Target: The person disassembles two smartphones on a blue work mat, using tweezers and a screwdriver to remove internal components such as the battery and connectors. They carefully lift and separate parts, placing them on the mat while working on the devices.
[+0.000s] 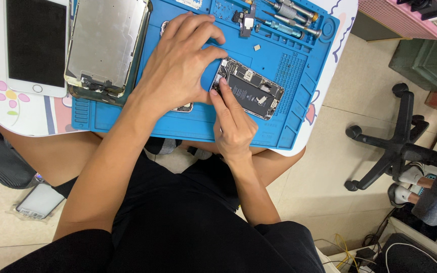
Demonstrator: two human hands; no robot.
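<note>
From the head view, an opened phone body [249, 88] lies tilted on a blue work mat [289, 65], with its black battery and small boards showing. The left hand [178, 63] is spread flat over the mat, its fingers curved, and the thumb [217, 54] presses against the upper left corner of the phone body; this hand closes around nothing, it only holds the phone steady from the side. The right hand [233, 126] comes from below, with fingers pinched together at the phone's left edge. If a small tool is between these fingers, I cannot tell. So the phone body lies just to the right of both hands, touched at its left end.

A detached screen panel [106, 45] with a metal back lies on the left part of the mat, and a white phone [36, 45] rests beside it on the table. Several screwdrivers [292, 15] lie in the mat's upper tray.
</note>
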